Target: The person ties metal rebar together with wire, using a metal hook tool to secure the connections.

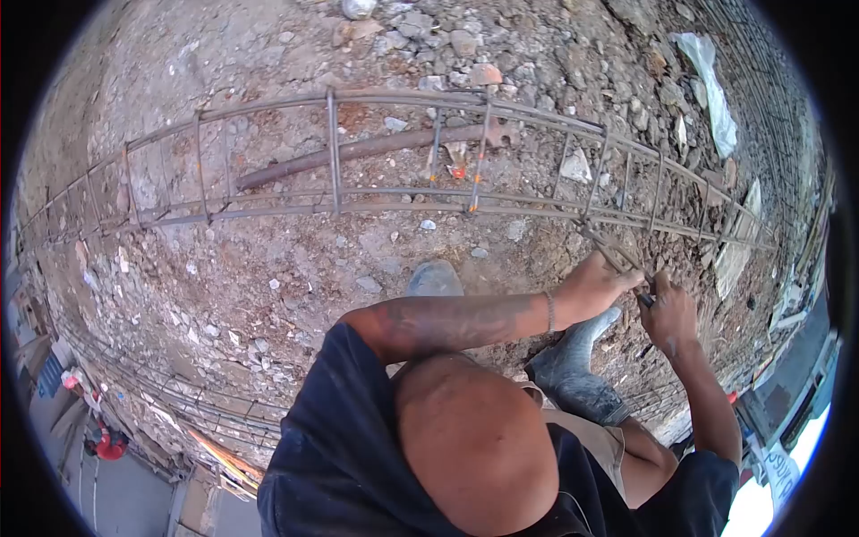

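A pair of metal pincers [612, 251] reaches up to the lower bars of a long rebar cage [403, 208], its head right at a crosspiece. My left hand [595, 286], with a bracelet at the wrist, is closed around the arms of the pincers. Close beside it, my right hand [673, 315] is wrapped round a dark handle end of the same tool. Both hands are near each other, just below the cage's right part. Square stirrups [334, 152] join the cage's long bars.
A rusty pipe [358, 148] lies beneath the cage on rubble ground. A white plastic sheet [711, 94] lies upper right. More rebar [778, 72] runs along the right edge. My boots [573, 362] stand below the cage. A person in red [109, 445] is far lower left.
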`<control>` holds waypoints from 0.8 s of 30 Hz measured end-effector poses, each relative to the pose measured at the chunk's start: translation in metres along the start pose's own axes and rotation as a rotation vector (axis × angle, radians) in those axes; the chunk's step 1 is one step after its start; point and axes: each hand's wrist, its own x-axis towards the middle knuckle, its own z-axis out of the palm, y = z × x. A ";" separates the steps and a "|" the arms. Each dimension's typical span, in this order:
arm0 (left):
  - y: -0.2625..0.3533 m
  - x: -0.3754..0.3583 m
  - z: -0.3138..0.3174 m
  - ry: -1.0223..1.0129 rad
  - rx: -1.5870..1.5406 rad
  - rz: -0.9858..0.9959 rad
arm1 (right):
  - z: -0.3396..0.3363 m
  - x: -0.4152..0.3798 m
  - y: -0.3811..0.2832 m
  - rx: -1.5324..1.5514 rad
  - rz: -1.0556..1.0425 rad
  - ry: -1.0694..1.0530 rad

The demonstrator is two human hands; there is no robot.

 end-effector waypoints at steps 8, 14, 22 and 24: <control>-0.021 0.025 0.012 0.437 -0.518 -0.354 | 0.075 -0.057 -0.068 0.357 0.299 0.130; -0.023 0.016 -0.002 0.343 -0.524 -0.349 | 0.084 -0.060 -0.035 1.401 0.080 -0.315; -0.017 0.008 -0.024 0.007 -0.750 -0.368 | 0.046 -0.066 -0.045 1.984 0.262 -0.498; -0.016 0.013 -0.015 0.013 -0.826 -0.351 | 0.024 -0.049 -0.016 1.943 0.214 -0.580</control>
